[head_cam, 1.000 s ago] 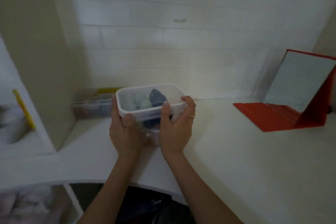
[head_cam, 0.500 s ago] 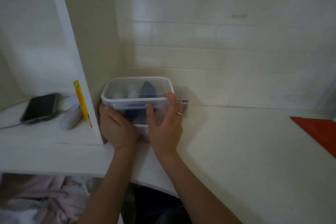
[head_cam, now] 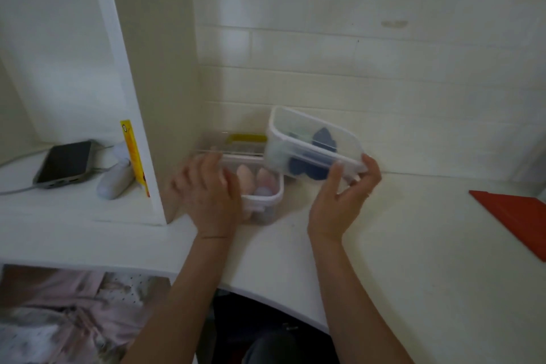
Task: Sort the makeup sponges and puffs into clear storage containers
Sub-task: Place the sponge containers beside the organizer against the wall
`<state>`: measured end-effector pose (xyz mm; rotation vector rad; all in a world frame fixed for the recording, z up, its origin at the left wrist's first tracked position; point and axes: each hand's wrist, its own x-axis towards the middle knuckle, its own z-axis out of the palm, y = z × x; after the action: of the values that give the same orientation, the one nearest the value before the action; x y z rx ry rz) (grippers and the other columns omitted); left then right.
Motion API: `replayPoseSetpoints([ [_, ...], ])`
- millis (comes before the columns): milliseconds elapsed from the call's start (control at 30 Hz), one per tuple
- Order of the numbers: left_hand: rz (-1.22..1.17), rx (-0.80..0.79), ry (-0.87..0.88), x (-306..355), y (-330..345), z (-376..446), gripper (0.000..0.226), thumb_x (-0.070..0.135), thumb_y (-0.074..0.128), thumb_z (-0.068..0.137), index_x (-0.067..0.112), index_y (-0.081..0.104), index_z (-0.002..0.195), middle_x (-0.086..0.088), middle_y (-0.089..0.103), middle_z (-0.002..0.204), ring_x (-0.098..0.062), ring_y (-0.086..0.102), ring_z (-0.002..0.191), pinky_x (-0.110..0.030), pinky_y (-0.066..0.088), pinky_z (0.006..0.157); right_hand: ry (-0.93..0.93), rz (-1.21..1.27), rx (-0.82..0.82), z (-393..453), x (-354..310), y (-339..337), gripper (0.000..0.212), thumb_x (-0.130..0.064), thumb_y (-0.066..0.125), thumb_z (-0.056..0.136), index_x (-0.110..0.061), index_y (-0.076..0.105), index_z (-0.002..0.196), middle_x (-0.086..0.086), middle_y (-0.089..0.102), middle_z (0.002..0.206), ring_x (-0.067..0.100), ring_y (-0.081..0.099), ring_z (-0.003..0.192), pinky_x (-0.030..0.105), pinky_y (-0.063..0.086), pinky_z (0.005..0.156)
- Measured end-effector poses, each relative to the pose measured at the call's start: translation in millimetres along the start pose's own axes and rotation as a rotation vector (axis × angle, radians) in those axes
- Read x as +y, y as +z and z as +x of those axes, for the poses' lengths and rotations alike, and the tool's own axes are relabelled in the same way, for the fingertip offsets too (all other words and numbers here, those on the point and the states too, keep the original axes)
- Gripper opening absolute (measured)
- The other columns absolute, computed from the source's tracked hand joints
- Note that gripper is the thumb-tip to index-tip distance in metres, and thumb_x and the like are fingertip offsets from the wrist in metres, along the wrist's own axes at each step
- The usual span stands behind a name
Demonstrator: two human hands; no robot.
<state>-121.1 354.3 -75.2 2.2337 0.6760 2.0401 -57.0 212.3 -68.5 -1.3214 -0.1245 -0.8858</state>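
Right hand (head_cam: 344, 199) curled under and around the near end of a clear container (head_cam: 310, 146) of blue sponges (head_cam: 323, 139), thumb on the rim, fingers wrapped at the corner, the box lifted and tilted, far end higher, near the wall. Left hand (head_cam: 211, 189) laid over the near-left part of a second clear container (head_cam: 266, 198) on the counter (head_cam: 413, 260), blurred, so cannot tell whether gripping or only resting; pale pink sponges (head_cam: 246, 179) visible inside. Behind, a third clear box with a yellow piece (head_cam: 245, 139) against the wall. Seemingly a matter of parting the two boxes and setting each in its own spot. Best done by levelling the lifted box before lowering, so the blue sponges stay put with the top apparently open; by steadying the lower box with the left hand against sliding toward the shelf upright (head_cam: 153, 97); by setting down just beside, not onto, the pink box's rim. Compared with half a second ago: then both hands clasped one stacked pair in the corner, the blue box level on top; now the blue box carried off to the right and tilted in the right hand alone, the pink box uncovered below, the yellow-trimmed box revealed behind. Phone (head_cam: 66, 161) on the shelf as before.
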Motion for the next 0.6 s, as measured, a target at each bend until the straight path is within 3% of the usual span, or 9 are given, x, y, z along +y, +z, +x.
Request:
replayPoseSetpoints([
  [67, -0.033, -0.089, 0.271, 16.1, 0.8, -6.7, 0.030, 0.030, 0.051, 0.078, 0.017, 0.055, 0.106, -0.008, 0.066, 0.097, -0.028, 0.048, 0.093, -0.042, 0.035, 0.084, 0.034, 0.015, 0.071, 8.9, 8.1, -13.1, 0.044, -0.037, 0.045, 0.091, -0.012, 0.041, 0.127, 0.002, 0.049, 0.129, 0.024, 0.055, 0.113, 0.037, 0.050, 0.091],
  [133, -0.026, -0.220, 0.439, 29.5, 0.4, -11.3, 0.030, 0.037, 0.052, 0.077, 0.018, 0.064, 0.097, -0.002, 0.067, 0.091, -0.026, 0.053, 0.088, -0.041, 0.036, 0.084, 0.100, 0.024, 0.144, 13.4, 10.9, -23.5, 0.041, -0.036, 0.038, 0.090, -0.011, 0.041, 0.122, 0.009, 0.052, 0.123, 0.024, 0.057, 0.105, 0.033, 0.051, 0.083],
  [200, -0.015, -0.282, 0.443, 32.3, 1.5, -11.4, 0.024, 0.038, 0.055, 0.077, 0.018, 0.067, 0.079, 0.000, 0.066, 0.079, -0.026, 0.057, 0.076, -0.040, 0.039, 0.081, 0.167, 0.014, 0.233, 18.2, 12.4, -33.1, 0.032, -0.031, 0.031, 0.088, -0.011, 0.042, 0.110, 0.011, 0.053, 0.110, 0.018, 0.054, 0.089, 0.023, 0.046, 0.072],
  [300, 0.031, -0.265, 0.413, 28.2, 4.8, -11.7, 0.020, 0.035, 0.057, 0.075, 0.018, 0.063, 0.067, -0.001, 0.063, 0.068, -0.026, 0.056, 0.067, -0.039, 0.042, 0.077, 0.241, -0.008, 0.286, 24.1, 11.2, -43.4, 0.017, -0.018, 0.032, 0.087, -0.012, 0.040, 0.100, 0.007, 0.050, 0.098, 0.018, 0.048, 0.081, 0.022, 0.037, 0.069],
  [433, 0.054, -0.218, 0.446, 27.3, 6.5, -12.5, 0.022, 0.033, 0.055, 0.083, 0.018, 0.062, 0.067, -0.002, 0.063, 0.067, -0.026, 0.056, 0.066, -0.039, 0.043, 0.073, 0.255, -0.231, 0.053, 17.0, 9.7, -44.6, 0.019, -0.020, 0.033, 0.099, -0.009, 0.043, 0.112, 0.009, 0.056, 0.100, 0.025, 0.054, 0.083, 0.027, 0.036, 0.068],
  [600, 0.002, -0.158, 0.385, 29.0, 2.9, -11.2, 0.026, 0.017, 0.044, 0.090, 0.015, 0.065, 0.074, -0.003, 0.065, 0.069, -0.026, 0.059, 0.067, -0.037, 0.037, 0.074, 0.197, -0.563, -0.069, 9.0, 8.6, -41.3, 0.034, -0.044, 0.036, 0.097, -0.012, 0.039, 0.110, 0.010, 0.059, 0.106, 0.034, 0.062, 0.087, 0.043, 0.047, 0.079],
])
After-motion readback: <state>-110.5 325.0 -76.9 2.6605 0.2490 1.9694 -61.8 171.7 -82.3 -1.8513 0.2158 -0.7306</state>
